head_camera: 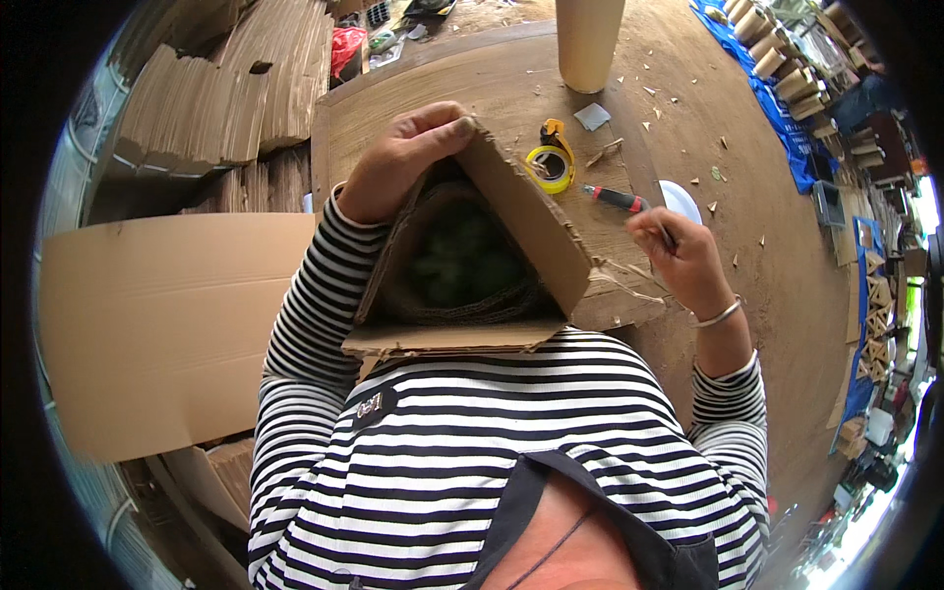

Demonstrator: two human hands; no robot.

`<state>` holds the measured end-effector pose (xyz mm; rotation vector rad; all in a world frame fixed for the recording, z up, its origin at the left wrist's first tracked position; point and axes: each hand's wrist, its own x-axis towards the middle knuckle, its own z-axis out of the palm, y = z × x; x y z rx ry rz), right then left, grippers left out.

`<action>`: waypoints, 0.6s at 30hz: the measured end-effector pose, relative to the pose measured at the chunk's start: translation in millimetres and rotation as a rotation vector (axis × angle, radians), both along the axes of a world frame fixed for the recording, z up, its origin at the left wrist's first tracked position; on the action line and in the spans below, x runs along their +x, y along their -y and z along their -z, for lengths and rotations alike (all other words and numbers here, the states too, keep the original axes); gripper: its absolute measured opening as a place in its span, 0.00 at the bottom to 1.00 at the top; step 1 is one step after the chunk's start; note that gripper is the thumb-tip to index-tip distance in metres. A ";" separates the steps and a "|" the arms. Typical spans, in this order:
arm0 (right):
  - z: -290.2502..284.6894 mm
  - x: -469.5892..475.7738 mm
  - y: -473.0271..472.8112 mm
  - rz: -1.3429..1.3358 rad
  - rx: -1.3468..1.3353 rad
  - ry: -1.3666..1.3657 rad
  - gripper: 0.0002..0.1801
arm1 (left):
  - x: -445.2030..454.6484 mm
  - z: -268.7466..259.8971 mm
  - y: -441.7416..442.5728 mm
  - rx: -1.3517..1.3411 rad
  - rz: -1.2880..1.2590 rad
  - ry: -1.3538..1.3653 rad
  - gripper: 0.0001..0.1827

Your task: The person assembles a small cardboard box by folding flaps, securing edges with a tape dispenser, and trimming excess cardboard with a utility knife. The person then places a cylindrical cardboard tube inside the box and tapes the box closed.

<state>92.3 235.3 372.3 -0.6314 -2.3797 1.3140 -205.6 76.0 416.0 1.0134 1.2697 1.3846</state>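
My left hand point(413, 158) grips the top corner of a three-sided corrugated cardboard tube point(542, 228), its thumb over the rim. The tube's open end faces up at me, close to my striped shirt, and its cut edges are ragged. Deep inside shows a dark green, blurred mass point(464, 254); what it is I cannot tell. To the right of the tube, my right hand point(682, 254) is raised with curled fingers. A red-and-black tool handle point(618, 198) lies by its fingertips. Torn paper strips point(627, 279) trail from the tube's right corner towards this hand; whether the fingers hold anything is unclear.
Yellow tape in a dispenser point(549, 164) and a pale scrap point(592, 116) lie on the wooden board point(435, 74). Beyond stands a tall cardboard cylinder point(588, 44). Stacked cardboard point(221, 103) and a large sheet point(177, 324) are at left. A white dish point(680, 200) sits behind my right hand.
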 end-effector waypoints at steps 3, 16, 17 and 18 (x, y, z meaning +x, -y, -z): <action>-19.7 -5.9 12.9 -0.140 -0.752 -0.287 0.19 | -3.4 1.5 2.2 -0.023 0.022 -0.001 0.12; -41.0 -78.7 2.4 -0.277 -0.648 -0.288 0.10 | -2.7 3.6 -0.7 -0.070 -0.020 -0.066 0.13; -41.8 -91.1 4.5 -0.361 -0.659 -0.262 0.10 | -3.5 2.2 -2.7 -0.066 -0.012 -0.077 0.13; -40.8 -96.5 4.8 -0.382 -0.694 -0.241 0.10 | -3.4 1.5 -1.6 -0.068 -0.005 -0.081 0.14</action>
